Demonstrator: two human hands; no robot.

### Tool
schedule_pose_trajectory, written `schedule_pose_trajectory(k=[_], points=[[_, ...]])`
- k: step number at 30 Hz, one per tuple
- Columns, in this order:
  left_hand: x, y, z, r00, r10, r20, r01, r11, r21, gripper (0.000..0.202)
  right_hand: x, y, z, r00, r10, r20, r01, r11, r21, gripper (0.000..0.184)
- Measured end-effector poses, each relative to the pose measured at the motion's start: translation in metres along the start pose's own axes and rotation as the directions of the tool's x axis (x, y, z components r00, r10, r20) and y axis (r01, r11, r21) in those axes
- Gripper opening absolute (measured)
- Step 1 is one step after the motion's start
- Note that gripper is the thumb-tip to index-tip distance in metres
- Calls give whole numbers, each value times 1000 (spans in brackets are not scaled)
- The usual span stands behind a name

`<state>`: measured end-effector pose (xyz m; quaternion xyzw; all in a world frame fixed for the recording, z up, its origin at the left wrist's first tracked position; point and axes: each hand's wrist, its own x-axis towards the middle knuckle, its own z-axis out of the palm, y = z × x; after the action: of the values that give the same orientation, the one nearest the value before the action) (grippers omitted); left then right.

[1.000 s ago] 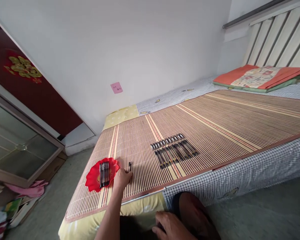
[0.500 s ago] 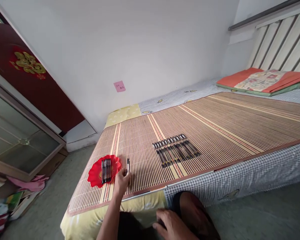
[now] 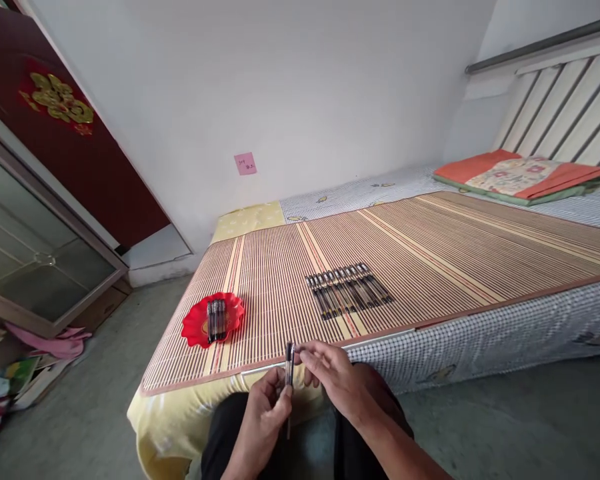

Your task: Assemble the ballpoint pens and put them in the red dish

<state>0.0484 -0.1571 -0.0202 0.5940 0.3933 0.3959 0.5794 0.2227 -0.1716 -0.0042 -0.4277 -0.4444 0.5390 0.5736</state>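
My left hand (image 3: 266,415) is closed around the lower part of a pen (image 3: 289,363), which stands nearly upright in front of my knees. At the pen's capped top, the thumb and forefinger of my right hand (image 3: 333,375) pinch close together and touch it. A red scalloped plate (image 3: 193,322) lies to the left on the striped mat, with several dark-capped pens (image 3: 217,320) side by side in it. Further right, a row of several similar pens (image 3: 349,291) lies on the mat.
The striped bamboo mat (image 3: 273,293) covers a bed along the white wall. A folded orange and floral cloth (image 3: 525,175) rests at the far right by a white radiator (image 3: 565,110). A glass-paned cabinet door (image 3: 45,247) and things on the floor are at left.
My left hand has brought the pen from beside the red plate back toward my lap. My right hand has risen from my knee to the pen's cap.
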Motion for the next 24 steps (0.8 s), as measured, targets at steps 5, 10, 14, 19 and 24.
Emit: schedule_pose_trajectory(k=[5, 10, 14, 19, 24], points=[[-20, 13, 9, 999, 7, 46, -14, 989, 148, 37, -10, 3, 14, 999, -31, 6, 31, 998, 51, 39], [-30, 16, 14, 999, 25, 46, -30, 994, 104, 35, -19, 0, 12, 999, -32, -19, 32, 999, 28, 38], [-37, 15, 18, 991, -47, 127, 63, 990, -123, 37, -23, -13, -3, 985, -81, -154, 77, 997, -31, 37], [-47, 15, 20, 991, -32, 131, 52, 988, -148, 38, -28, -31, -22, 887, -228, -402, 251, 968, 5, 32], [-52, 17, 20, 989, -31, 147, 43, 996, -80, 39, -36, -44, -29, 800, -295, -523, 341, 940, -9, 27]])
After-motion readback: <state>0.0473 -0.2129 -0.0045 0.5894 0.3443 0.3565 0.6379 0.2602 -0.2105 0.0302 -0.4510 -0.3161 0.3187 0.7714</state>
